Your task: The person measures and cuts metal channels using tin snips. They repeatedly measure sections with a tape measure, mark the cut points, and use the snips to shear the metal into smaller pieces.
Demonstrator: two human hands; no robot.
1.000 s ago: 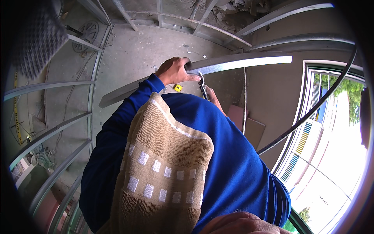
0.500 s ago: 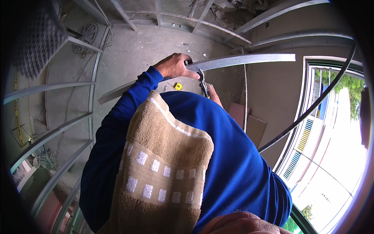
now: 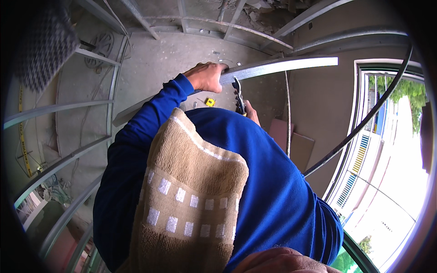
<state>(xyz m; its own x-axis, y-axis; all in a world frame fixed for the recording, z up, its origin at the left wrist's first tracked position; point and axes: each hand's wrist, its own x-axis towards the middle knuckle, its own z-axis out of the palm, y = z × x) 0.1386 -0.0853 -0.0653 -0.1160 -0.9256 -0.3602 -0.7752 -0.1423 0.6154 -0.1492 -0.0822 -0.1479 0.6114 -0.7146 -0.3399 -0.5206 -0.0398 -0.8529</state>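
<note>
Metal strip: we see a long, thin grey metal strip [image 3: 277, 67] running from the left hand out to the right, far from us, above the concrete floor [image 3: 154, 59].
Left hand: our left hand [image 3: 207, 76] is wrapped over the strip's top edge, fingers curled closed around it, near the strip's middle.
Right hand: our right hand [image 3: 251, 113] is mostly hidden behind the blue sleeve [image 3: 273, 191]; it seems to grip the snips [image 3: 238, 94], but we cannot tell how the fingers sit.
Snips: their head points up and meets the strip's lower edge just right of the left hand; we cannot tell whether the blades are closed.
Handling: we judge the strip light but springy, likely to sag or wobble at its free right end, with sharp thin edges.
Where to hold: we would grip it close beside the tool, fingers over the folded flat, off the raw edge.
Around: a tan towel [image 3: 191, 195] lies over the shoulder; a small yellow object [image 3: 210, 102] sits on the floor; a window [image 3: 387, 150] is at the right.
</note>
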